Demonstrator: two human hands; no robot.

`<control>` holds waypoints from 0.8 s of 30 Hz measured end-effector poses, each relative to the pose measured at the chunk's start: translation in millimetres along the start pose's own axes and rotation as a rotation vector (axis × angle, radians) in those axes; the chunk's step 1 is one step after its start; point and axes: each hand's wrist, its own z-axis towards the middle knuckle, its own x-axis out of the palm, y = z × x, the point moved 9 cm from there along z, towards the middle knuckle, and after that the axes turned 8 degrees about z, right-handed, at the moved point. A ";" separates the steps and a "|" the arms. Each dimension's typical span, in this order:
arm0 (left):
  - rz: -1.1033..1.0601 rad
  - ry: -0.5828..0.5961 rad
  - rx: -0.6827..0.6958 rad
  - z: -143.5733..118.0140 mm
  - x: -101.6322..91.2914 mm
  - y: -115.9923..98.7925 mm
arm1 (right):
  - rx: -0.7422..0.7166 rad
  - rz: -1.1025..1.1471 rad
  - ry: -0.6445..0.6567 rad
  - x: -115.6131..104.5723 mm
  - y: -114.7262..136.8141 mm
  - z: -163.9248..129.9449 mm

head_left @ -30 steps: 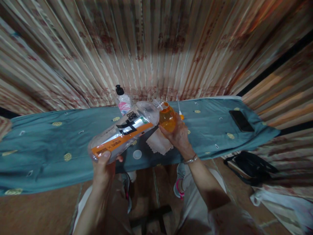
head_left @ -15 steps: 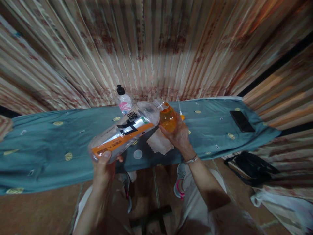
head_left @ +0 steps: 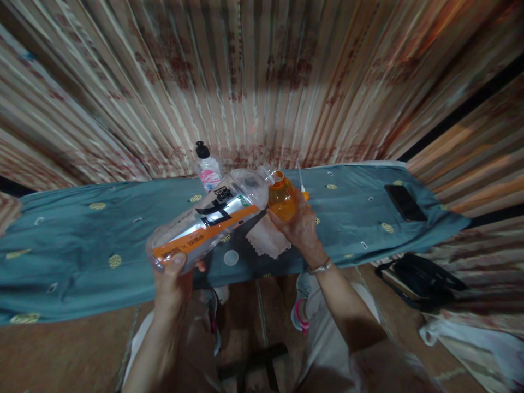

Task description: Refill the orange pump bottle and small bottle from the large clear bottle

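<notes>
One large bottle [head_left: 208,221], clear and with an orange and silver label, is held slanting over the middle of the table [head_left: 73,240]. The left hand [head_left: 174,278] closes around its base, above the near edge, with the thumb lying on the label. Its neck points to the right and toward the far edge, and there it comes to the open mouth of the amber bottle [head_left: 282,204]. Whether the two rims touch, I cannot tell; also, I cannot see clearly if any liquid passes between them.

The right hand [head_left: 302,229] holds the amber bottle from its right side, with the fingers wrapped around the body and the mouth left free. On this wrist is a bracelet [head_left: 320,267].

Below the two bottles, toward the near edge, a pale cloth [head_left: 268,237] lies on the table, and to the left of it lies a round white cap [head_left: 231,257]. Near the far edge, left of the middle, stands a black-topped bottle [head_left: 209,176]. A thin white stem with an orange end [head_left: 302,184] is behind the right hand, also near the far edge. The phone [head_left: 405,202] lies flat beside the right edge.
</notes>
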 end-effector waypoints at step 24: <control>0.002 -0.018 -0.005 -1.8 2.0 0.2 | 0.011 0.017 -0.014 -2.1 -0.1 1.7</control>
